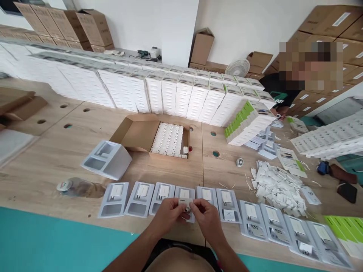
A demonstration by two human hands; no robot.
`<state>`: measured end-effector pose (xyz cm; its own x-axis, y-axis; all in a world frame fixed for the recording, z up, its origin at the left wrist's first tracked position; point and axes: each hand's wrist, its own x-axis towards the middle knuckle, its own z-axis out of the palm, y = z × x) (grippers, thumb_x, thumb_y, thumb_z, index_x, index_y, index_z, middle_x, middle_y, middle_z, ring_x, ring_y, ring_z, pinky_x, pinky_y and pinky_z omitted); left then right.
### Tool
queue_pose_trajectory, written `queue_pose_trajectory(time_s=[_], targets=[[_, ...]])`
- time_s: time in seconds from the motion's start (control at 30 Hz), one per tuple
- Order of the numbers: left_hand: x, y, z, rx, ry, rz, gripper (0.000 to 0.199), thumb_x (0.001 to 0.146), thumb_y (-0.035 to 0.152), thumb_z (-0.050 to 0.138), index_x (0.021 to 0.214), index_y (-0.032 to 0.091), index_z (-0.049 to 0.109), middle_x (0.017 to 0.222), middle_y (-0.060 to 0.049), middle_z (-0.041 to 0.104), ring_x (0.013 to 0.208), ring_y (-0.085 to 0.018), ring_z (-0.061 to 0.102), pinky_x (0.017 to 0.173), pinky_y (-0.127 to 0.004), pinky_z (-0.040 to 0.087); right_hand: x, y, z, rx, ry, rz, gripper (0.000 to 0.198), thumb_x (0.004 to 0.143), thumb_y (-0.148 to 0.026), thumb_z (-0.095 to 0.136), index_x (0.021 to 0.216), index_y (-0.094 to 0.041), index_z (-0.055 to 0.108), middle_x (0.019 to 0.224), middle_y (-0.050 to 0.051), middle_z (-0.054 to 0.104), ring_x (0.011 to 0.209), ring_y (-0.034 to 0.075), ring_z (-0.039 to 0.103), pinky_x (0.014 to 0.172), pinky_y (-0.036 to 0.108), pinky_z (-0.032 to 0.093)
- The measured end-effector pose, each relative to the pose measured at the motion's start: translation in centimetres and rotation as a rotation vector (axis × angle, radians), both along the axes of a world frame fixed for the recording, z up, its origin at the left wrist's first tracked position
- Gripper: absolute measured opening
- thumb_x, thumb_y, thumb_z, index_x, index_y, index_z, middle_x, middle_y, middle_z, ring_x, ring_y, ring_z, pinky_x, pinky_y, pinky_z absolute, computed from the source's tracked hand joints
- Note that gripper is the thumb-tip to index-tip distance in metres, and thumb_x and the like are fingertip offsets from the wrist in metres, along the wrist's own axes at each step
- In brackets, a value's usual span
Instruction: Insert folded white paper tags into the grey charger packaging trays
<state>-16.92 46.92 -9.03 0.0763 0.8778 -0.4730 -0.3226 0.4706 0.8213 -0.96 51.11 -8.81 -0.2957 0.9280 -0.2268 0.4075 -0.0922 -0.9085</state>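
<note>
My left hand (169, 212) and my right hand (207, 216) meet over a row of pale plastic trays. Fingers of both pinch a small whitish printed packet (185, 202) between them; its exact kind is too small to make out. Right below lies one tray (182, 192) with a white block (184, 194) in its upper recess, partly covered by my hands. To the left, a tray (139, 207) has a white block above and a bare lower recess. Trays on the right, such as one (228, 204), also carry a small printed piece (229, 215) in the lower recess.
An open cardboard box (170, 155) holds rows of small white pieces. Nearby are a stack of nested trays (120, 162), a plastic bottle (82, 187) and a heap of white paper slips (279, 187). White boxes (184, 100) form a wall behind. A person (283, 94) is at the far right.
</note>
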Motion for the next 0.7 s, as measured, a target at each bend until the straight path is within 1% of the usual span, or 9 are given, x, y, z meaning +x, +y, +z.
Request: queue_pose_trajectory(time_s=[0.07,0.17,0.2,0.27,0.33,0.37,0.5,0.6,0.7], targets=[[0.1,0.0,-0.3,-0.015,0.010,0.026,0.038,0.078,0.044,0.067,0.096,0.011,0.071,0.077,-0.007,0.073,0.070,-0.019,0.069,0.063,-0.027,0.054,-0.1,0.4,-0.2,-0.060,0.087,-0.025,0.031,0.079,-0.048,0.067,0.079,-0.018,0.062,0.072,0.003,0.065,0.067,0.018,0.059,0.064,0.028,0.046],[0.2,0.1,-0.7,-0.013,0.015,0.030,0.036,0.078,0.044,0.067,0.093,0.011,0.070,0.072,-0.006,0.073,0.064,-0.017,0.068,0.059,-0.026,0.054,0.0,1.1,-0.3,-0.118,0.179,-0.042,0.038,0.073,-0.048,0.073,0.093,-0.018,0.060,0.072,0.001,0.063,0.065,0.017,0.058,0.061,0.027,0.046],[0.3,0.2,-0.8,-0.001,0.027,0.023,0.035,0.078,0.043,0.066,0.091,0.011,0.070,0.071,-0.006,0.072,0.063,-0.017,0.068,0.059,-0.026,0.054,0.0,1.4,-0.2,-0.147,0.180,-0.014,0.039,0.073,-0.049,0.072,0.093,-0.018,0.060,0.070,0.000,0.061,0.062,0.016,0.057,0.059,0.026,0.045],[0.5,0.2,-1.0,0.022,0.068,0.012,0.033,0.079,0.043,0.064,0.087,0.012,0.069,0.068,-0.005,0.072,0.060,-0.017,0.067,0.056,-0.025,0.053,0.2,1.8,0.1,-0.186,0.144,0.073,0.034,0.077,-0.049,0.068,0.083,-0.017,0.061,0.063,-0.002,0.058,0.056,0.014,0.053,0.055,0.025,0.042],[0.6,0.3,-1.2,0.023,0.108,0.006,0.032,0.080,0.044,0.063,0.084,0.013,0.067,0.065,-0.004,0.071,0.056,-0.016,0.066,0.052,-0.024,0.052,0.4,2.0,0.3,-0.184,0.114,0.137,0.034,0.081,-0.048,0.065,0.071,-0.017,0.059,0.059,-0.002,0.055,0.054,0.012,0.050,0.054,0.025,0.040],[0.7,0.3,-1.3,0.016,0.124,0.008,0.032,0.080,0.045,0.062,0.082,0.013,0.066,0.063,-0.003,0.070,0.053,-0.015,0.065,0.050,-0.024,0.050,0.5,2.0,0.2,-0.170,0.108,0.146,0.034,0.082,-0.048,0.064,0.070,-0.017,0.058,0.058,-0.003,0.054,0.054,0.012,0.050,0.055,0.024,0.039],[0.8,0.1,-1.9,-0.005,0.172,-0.003,0.032,0.081,0.047,0.060,0.073,0.015,0.060,0.057,-0.001,0.067,0.044,-0.013,0.059,0.042,-0.021,0.044,0.8,1.6,-0.8,-0.181,0.122,0.123,0.033,0.084,-0.048,0.061,0.074,-0.017,0.059,0.058,-0.003,0.054,0.054,0.012,0.049,0.054,0.024,0.038],[0.9,0.1,-2.2,-0.020,0.189,-0.032,0.032,0.081,0.046,0.058,0.072,0.016,0.058,0.057,-0.001,0.066,0.044,-0.013,0.058,0.042,-0.021,0.043,1.0,1.1,-1.8,-0.231,0.176,0.102,0.034,0.084,-0.049,0.060,0.078,-0.016,0.060,0.058,-0.004,0.054,0.053,0.011,0.049,0.053,0.024,0.038],[1.1,0.1,-2.3,-0.025,0.198,-0.054,0.031,0.082,0.046,0.056,0.071,0.017,0.057,0.056,-0.001,0.066,0.044,-0.013,0.057,0.042,-0.022,0.042,1.2,0.7,-2.1,-0.275,0.210,0.065,0.034,0.083,-0.050,0.063,0.077,-0.016,0.058,0.057,-0.004,0.055,0.050,0.010,0.049,0.050,0.023,0.037]])
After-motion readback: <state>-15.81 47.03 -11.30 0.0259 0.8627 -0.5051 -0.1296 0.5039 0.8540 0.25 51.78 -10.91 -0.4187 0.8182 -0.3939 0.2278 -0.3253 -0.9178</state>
